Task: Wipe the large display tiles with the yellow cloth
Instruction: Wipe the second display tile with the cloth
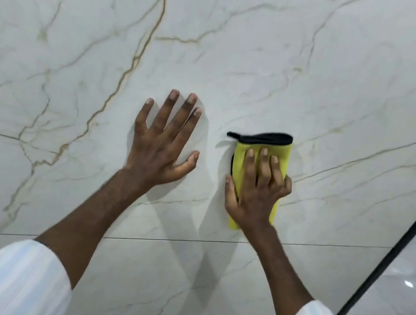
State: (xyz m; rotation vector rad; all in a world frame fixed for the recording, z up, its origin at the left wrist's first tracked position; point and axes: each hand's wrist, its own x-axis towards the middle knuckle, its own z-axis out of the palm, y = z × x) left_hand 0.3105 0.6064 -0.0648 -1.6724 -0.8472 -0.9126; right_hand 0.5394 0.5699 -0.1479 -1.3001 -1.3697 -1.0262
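Head view, left hand: the left hand [162, 141] lies flat on the veined marble tile [241, 56], fingers straight and fanned, holding nothing; it looks like a brace.
Head view, right hand: the right hand [256, 190] presses palm-down on the yellow cloth [239, 161], three fingers laid straight along it, thumb and little finger at its two side edges; it is pressing the cloth, not clenching it.
Cloth to hand: directly under the right palm, flat against the tile. Its black hem [265, 137] shows just beyond the fingertips and a yellow end pokes out below the heel of the hand.
Long axis: the folded cloth runs the same way as the fingers, away from the person.
Nearer hand: the right, already on the cloth; the left sits beside it, apart, thumb side towards it.
Next stroke, as a judgement: unwiped tile lies beyond the fingertips and to the right, so pushing along the cloth's length suits.
Below the wrists: a thin joint line [164, 239].
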